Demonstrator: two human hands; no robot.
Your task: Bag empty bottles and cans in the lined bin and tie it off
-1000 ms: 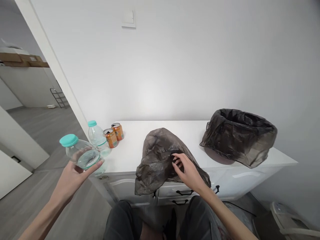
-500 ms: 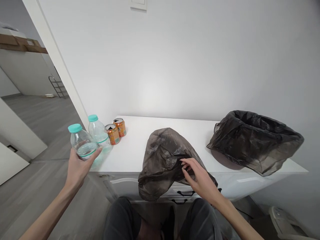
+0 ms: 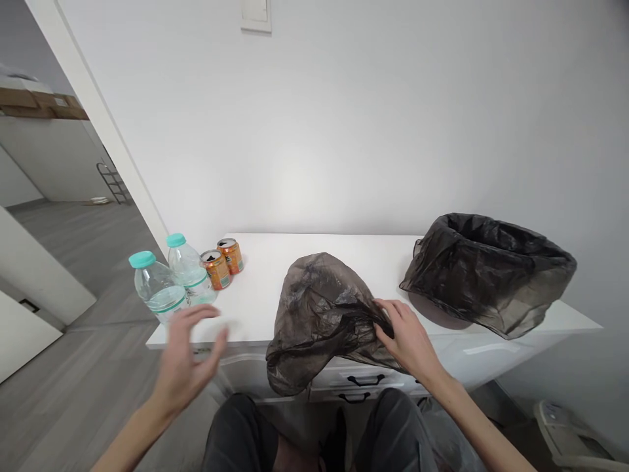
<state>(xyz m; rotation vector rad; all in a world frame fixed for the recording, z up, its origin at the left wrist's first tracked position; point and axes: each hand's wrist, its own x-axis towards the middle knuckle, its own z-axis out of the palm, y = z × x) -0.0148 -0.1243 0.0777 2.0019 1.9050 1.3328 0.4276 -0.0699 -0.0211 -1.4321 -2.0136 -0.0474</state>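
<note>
My left hand (image 3: pixel 189 357) is open and blurred, thumb and fingers apart, in front of two clear bottles at the cabinet's left end. The nearer bottle (image 3: pixel 160 288) and the farther bottle (image 3: pixel 190 267) have turquoise caps and stand upright. Beside them are two orange drink cans, the front can (image 3: pixel 216 270) and the back can (image 3: pixel 232 257), their tops opened. A dark translucent plastic bag (image 3: pixel 314 314) lies crumpled at the middle, hanging over the front edge. My right hand (image 3: pixel 407 337) pinches its right side, fingers closed on the gathered film.
On the right of the white cabinet top (image 3: pixel 250 308) stands a bin (image 3: pixel 437 311) lined with another dark bag (image 3: pixel 486 275). Drawers with black handles (image 3: pixel 366 380) are below, above my knees. A wall rises behind; a doorway lies left.
My left hand has let go of the nearer bottle and moved right and toward me. My right hand has shifted slightly right and closed on the bag, drawing its film together.
</note>
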